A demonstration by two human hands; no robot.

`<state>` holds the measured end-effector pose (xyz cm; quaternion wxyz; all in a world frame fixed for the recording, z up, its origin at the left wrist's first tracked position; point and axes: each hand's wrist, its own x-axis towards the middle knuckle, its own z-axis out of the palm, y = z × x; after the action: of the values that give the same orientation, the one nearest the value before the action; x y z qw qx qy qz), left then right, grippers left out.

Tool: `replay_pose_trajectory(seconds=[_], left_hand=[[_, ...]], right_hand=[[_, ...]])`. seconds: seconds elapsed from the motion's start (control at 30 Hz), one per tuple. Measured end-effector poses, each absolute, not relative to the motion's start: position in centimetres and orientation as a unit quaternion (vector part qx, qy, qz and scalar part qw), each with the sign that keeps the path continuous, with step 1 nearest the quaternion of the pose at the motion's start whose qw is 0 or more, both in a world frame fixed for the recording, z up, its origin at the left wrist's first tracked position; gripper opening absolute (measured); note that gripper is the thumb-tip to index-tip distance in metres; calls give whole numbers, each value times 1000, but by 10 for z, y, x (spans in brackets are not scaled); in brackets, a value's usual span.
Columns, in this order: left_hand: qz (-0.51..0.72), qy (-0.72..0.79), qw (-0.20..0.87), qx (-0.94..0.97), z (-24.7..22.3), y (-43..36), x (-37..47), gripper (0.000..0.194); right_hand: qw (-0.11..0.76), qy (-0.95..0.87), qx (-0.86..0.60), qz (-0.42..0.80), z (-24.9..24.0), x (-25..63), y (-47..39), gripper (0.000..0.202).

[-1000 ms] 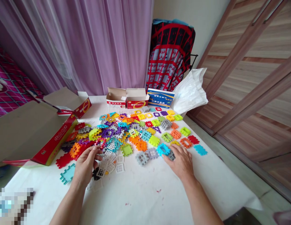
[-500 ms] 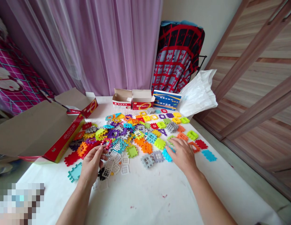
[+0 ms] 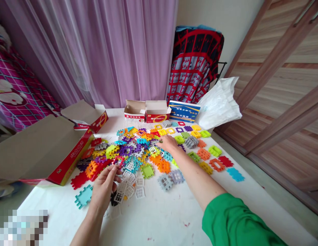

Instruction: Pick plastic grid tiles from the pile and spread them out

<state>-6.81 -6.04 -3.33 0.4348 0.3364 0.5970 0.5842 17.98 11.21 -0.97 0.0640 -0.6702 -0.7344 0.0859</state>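
1. The right hand [image 3: 170, 144] reaches into the centre of the frame, fingers bent down at the heap of plastic pieces [image 3: 126, 150]; with the tips partly hidden, I cannot tell whether they hold one.
2. The left hand [image 3: 104, 182], lower left of centre, has curled fingers, thumb and forefinger close together, beside the white window pieces [image 3: 140, 193]; whether they pinch anything is unclear.
3. The step in hand looks like picking through the heap; a clean grasp calls for freeing one piece from overlapping neighbours.
4. Right of centre, the orange frame [image 3: 213, 163] and blue piece [image 3: 235, 174] lie apart on the table [image 3: 159, 222].
5. An open red box [image 3: 71, 159] stands at left.
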Motion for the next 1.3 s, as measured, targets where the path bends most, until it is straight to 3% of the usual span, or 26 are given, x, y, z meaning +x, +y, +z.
replay_pose_trajectory(seconds=[0.2,0.33,0.5,0.63,0.83,1.03,1.17,1.3], left_hand=[[572,590,441,362,-32,-62,-67,59],[568,584,460,353,-29,-64,-62,61],[516,560,546,349,-22,-70,-50,64],[454,539,609,363,-17,-78,-34,66],[428,541,619,376,-18,-83,-24,59],[437,541,614,372,-21,-83,-22,59],[442,538,601,393,-24,-83,-18,57],[421,523,613,415,-27,-85,-11,55]], right_hand=[[121,-714,-681,108,-5,188,105,20],[271,-722,-629,100,-3,192,79,9],[419,-811,-405,-58,-2,184,0,12],[428,-844,-299,-121,-9,174,-59,11],[432,-846,-287,-125,-20,168,-83,13],[424,-834,-343,-89,-28,169,-92,16],[442,-788,-427,-26,-38,174,-103,35],[429,-781,-454,-13,-47,174,-108,25]])
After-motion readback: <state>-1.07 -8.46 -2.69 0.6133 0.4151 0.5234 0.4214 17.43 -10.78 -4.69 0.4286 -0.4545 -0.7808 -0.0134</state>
